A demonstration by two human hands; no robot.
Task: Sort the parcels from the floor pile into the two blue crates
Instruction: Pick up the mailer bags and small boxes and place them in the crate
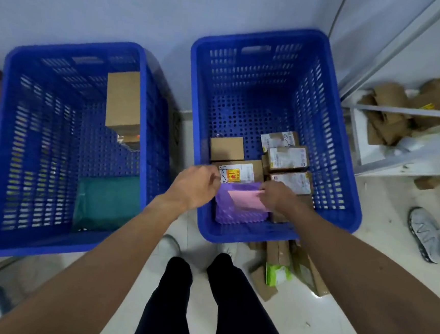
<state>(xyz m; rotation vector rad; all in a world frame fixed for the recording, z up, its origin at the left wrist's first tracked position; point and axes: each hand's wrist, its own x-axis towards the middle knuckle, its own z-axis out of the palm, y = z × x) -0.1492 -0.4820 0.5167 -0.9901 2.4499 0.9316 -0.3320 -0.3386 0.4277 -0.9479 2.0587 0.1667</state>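
Two blue crates stand side by side on the floor. The left crate [2,147] holds a tall brown box [123,99] and a green bag [106,202]. The right crate [344,193] holds several brown labelled boxes [287,159]. Over the right crate's near end, both hands hold a purple parcel [232,213] with a pink label [246,199]. My left hand [194,184] pinches its upper left corner. My right hand [277,196] pinches the pink label's right edge.
Loose cardboard parcels and a green-white packet [277,274] lie on the floor behind the right crate's near wall. A white shelf [404,111] with cardboard scraps stands at the right. Another person's grey shoe [423,232] is at the far right. My dark trouser legs [174,309] are below.
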